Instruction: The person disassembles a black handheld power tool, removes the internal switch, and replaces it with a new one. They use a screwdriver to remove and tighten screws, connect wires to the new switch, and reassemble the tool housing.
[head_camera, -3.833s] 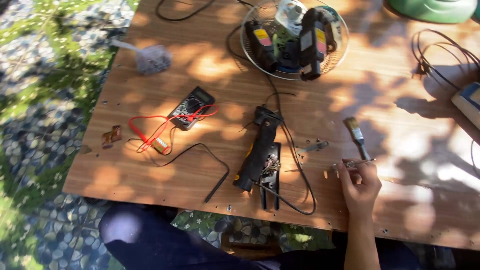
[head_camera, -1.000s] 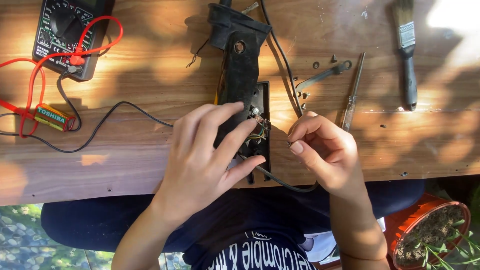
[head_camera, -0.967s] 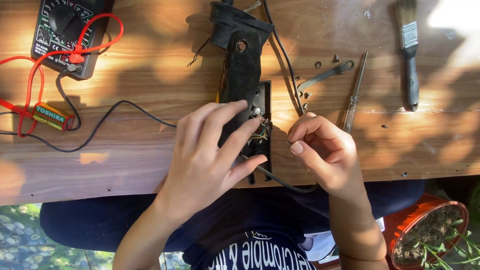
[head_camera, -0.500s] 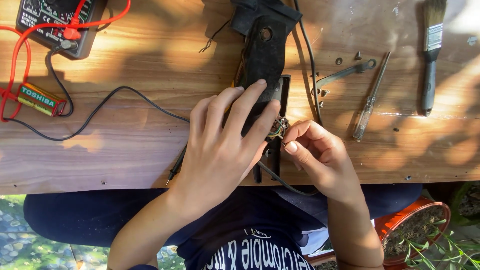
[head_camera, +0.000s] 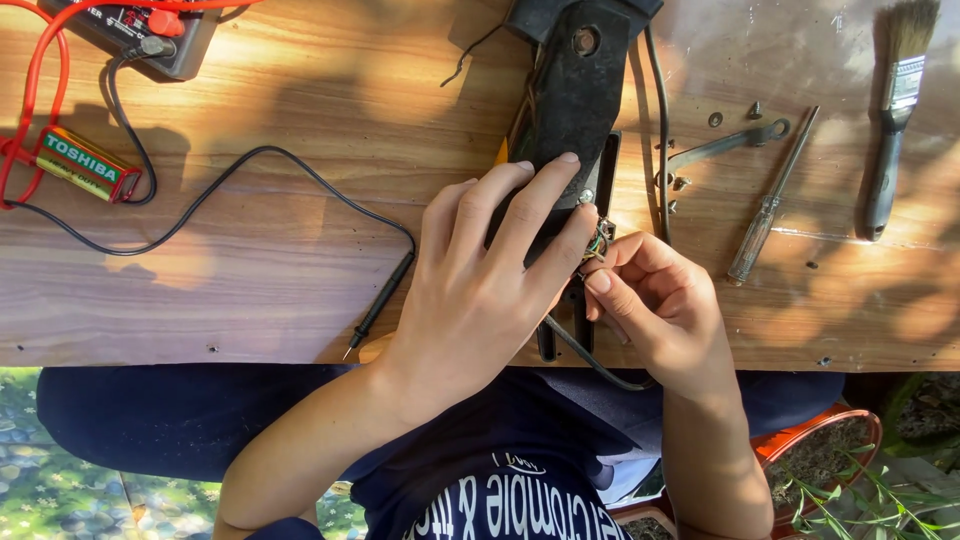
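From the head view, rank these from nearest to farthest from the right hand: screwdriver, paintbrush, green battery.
Measured from the right hand:
1. Screwdriver, lying just to its right on the wooden table.
2. Paintbrush, farther right, near the table's top right corner.
3. Green battery, far across at the left edge, among the red leads.

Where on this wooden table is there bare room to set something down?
Bare wood lies between the black probe lead and the left hand, and on the table below the paintbrush. It is crowded around the black tool, both hands, the screwdriver and loose screws.
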